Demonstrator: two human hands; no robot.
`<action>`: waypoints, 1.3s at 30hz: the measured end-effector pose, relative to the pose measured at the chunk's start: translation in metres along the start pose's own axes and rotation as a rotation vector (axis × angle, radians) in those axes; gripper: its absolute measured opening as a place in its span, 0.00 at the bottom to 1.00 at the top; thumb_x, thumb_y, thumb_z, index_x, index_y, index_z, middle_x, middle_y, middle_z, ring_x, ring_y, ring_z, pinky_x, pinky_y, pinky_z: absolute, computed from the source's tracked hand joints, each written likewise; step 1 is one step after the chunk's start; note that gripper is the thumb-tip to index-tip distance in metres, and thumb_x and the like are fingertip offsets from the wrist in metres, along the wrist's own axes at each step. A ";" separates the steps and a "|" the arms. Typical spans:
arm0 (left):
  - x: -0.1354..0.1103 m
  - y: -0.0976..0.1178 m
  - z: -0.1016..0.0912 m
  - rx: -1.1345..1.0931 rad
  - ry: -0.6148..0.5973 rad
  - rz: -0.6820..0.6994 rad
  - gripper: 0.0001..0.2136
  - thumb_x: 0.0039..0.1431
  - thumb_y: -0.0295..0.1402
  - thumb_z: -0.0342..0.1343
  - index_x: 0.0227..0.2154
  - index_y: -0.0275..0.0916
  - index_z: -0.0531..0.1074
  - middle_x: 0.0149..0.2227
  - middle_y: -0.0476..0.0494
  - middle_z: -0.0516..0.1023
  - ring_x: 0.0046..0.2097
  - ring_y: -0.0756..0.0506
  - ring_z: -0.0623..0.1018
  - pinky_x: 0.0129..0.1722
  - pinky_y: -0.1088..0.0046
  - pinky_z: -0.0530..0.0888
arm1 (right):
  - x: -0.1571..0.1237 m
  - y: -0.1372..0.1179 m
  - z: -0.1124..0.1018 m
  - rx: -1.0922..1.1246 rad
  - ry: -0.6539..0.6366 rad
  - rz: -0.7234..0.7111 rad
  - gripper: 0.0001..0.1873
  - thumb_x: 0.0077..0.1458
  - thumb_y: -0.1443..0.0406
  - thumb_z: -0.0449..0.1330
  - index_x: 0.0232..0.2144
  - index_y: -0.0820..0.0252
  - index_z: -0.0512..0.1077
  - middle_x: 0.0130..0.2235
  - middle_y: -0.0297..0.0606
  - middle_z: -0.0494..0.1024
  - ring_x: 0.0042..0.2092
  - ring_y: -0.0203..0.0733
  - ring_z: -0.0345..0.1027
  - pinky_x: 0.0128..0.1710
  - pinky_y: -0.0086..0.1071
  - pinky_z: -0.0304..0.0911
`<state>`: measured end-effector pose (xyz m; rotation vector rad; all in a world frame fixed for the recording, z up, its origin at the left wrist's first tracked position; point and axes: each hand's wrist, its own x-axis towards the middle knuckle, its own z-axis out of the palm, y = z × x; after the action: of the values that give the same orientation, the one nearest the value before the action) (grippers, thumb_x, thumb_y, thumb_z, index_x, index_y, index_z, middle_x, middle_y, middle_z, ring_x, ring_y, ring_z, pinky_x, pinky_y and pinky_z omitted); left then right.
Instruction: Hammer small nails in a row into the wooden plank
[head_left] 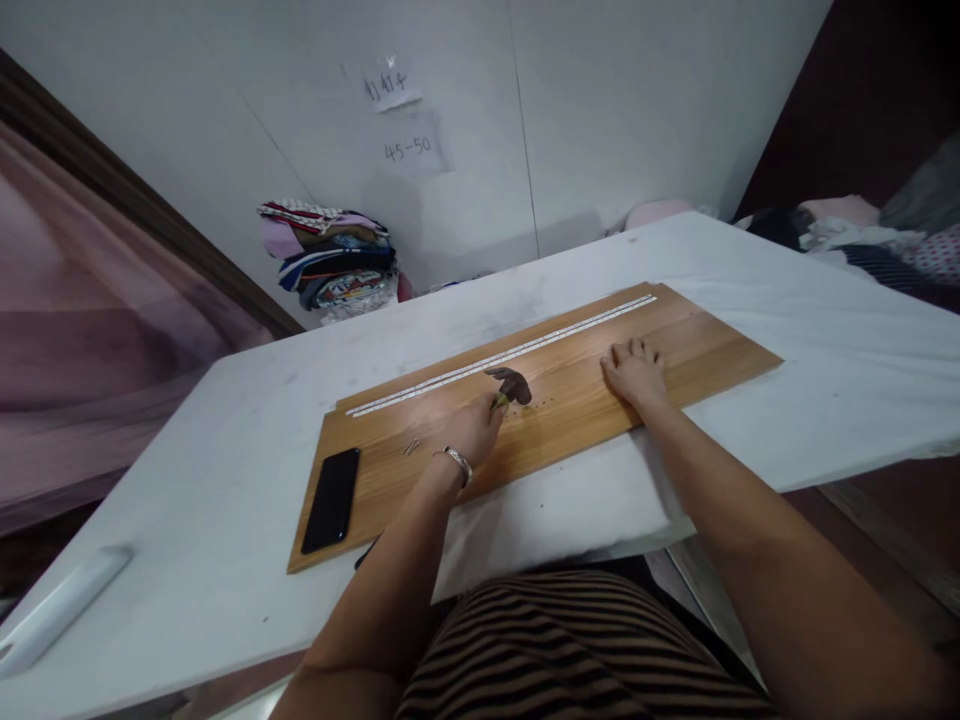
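Note:
A long wooden board (697, 345) lies across the white table (225, 420), with a pale metal strip (502, 355) along its far edge. My left hand (474, 432), a bracelet on its wrist, is closed round the handle of a hammer (511, 384) whose dark head rests on the board's middle. My right hand (634, 370) lies flat on the board to the right, fingers stretched out, holding nothing. A few small nails (410, 448) lie on the board left of my left hand.
A black phone (331, 498) lies on the board's left end. A white bar-shaped object (60, 605) sits at the table's near left corner. Folded cloths (334, 262) are stacked against the back wall, and more fabric (885, 245) is piled at the far right.

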<state>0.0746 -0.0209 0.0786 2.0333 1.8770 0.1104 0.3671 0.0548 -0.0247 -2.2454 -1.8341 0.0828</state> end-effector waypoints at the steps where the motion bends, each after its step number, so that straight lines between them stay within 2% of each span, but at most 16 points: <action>1: 0.000 0.000 -0.001 -0.010 0.007 -0.001 0.14 0.70 0.39 0.46 0.48 0.41 0.74 0.40 0.41 0.82 0.42 0.43 0.80 0.41 0.71 0.70 | 0.000 0.000 0.000 0.002 0.001 0.000 0.28 0.69 0.54 0.41 0.55 0.61 0.72 0.65 0.58 0.66 0.65 0.60 0.54 0.61 0.57 0.47; 12: -0.002 0.004 0.004 0.009 -0.026 0.017 0.13 0.70 0.38 0.47 0.47 0.41 0.74 0.39 0.41 0.82 0.42 0.43 0.80 0.42 0.71 0.71 | -0.001 -0.001 -0.002 -0.005 -0.013 0.005 0.28 0.69 0.56 0.41 0.56 0.62 0.71 0.65 0.57 0.65 0.65 0.60 0.55 0.61 0.55 0.47; 19: -0.002 0.005 -0.001 -0.001 0.012 -0.010 0.13 0.70 0.38 0.47 0.47 0.40 0.74 0.39 0.40 0.82 0.42 0.42 0.80 0.41 0.71 0.70 | 0.000 0.000 -0.001 -0.001 -0.010 0.001 0.27 0.69 0.55 0.41 0.55 0.62 0.72 0.65 0.57 0.66 0.64 0.60 0.55 0.60 0.55 0.48; 26: -0.002 0.006 0.004 0.017 -0.030 0.021 0.14 0.70 0.38 0.46 0.46 0.39 0.74 0.39 0.40 0.82 0.41 0.42 0.80 0.41 0.70 0.70 | -0.001 -0.001 -0.003 -0.007 0.017 -0.010 0.27 0.69 0.55 0.41 0.54 0.62 0.73 0.63 0.57 0.68 0.63 0.59 0.56 0.60 0.55 0.48; 34: -0.001 0.003 0.001 0.000 0.014 -0.009 0.13 0.70 0.37 0.47 0.47 0.40 0.74 0.39 0.40 0.82 0.43 0.42 0.80 0.41 0.71 0.69 | -0.001 0.000 0.000 -0.005 0.014 -0.008 0.27 0.68 0.55 0.42 0.55 0.63 0.72 0.64 0.58 0.67 0.64 0.60 0.55 0.61 0.55 0.47; 39: -0.001 0.004 0.004 0.024 -0.021 0.024 0.14 0.70 0.38 0.46 0.46 0.39 0.74 0.39 0.39 0.82 0.41 0.42 0.80 0.40 0.70 0.69 | -0.002 -0.001 -0.002 -0.002 0.009 -0.002 0.27 0.68 0.55 0.42 0.54 0.63 0.73 0.63 0.58 0.68 0.64 0.60 0.55 0.61 0.55 0.47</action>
<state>0.0791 -0.0228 0.0760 2.0656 1.8502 0.0730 0.3663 0.0532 -0.0225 -2.2413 -1.8329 0.0705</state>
